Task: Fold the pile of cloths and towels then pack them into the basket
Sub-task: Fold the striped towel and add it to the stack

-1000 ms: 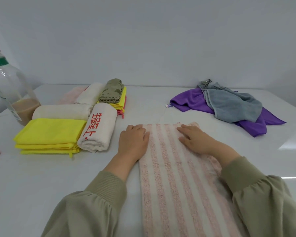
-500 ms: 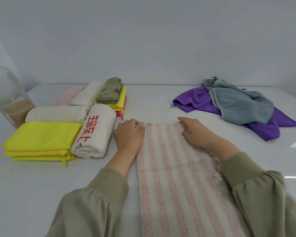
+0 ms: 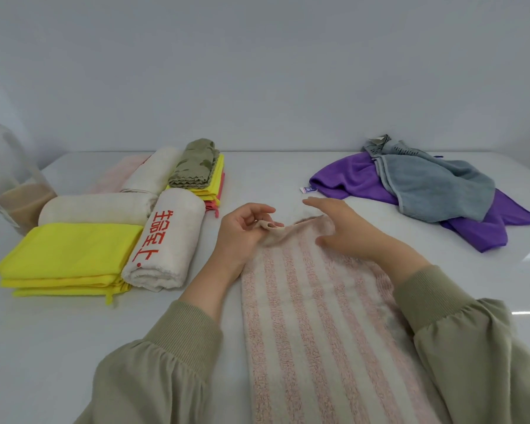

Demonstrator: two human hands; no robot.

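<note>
A bottle (image 3: pixel 10 185) stands far left beside yellow cloths (image 3: pixel 71 255) and rolled towels (image 3: pixel 166 240), all folded. The left hand (image 3: pixel 242 234) pinches the striped towel (image 3: pixel 318 316) by its far left corner, lifted off the desk (image 3: pixel 74 347). The towel lies lengthwise in front of the person and looks soft, light and limp, so it is best taken at both far corners. The right hand (image 3: pixel 346 234) grips nothing, its fingers (image 3: pixel 318 201) spread loose over the far right corner. A purple cloth (image 3: pixel 349 175) and grey towel (image 3: pixel 435 188) lie unfolded at right. The desk is white, glossy and probably slick, and the wall (image 3: pixel 257 71) is plain.

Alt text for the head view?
A person's left hand pinches the far left corner of a pink striped towel on a table, open right hand over its far edge. Folded and rolled cloths sit left; a purple cloth and grey cloth lie unfolded right.
</note>
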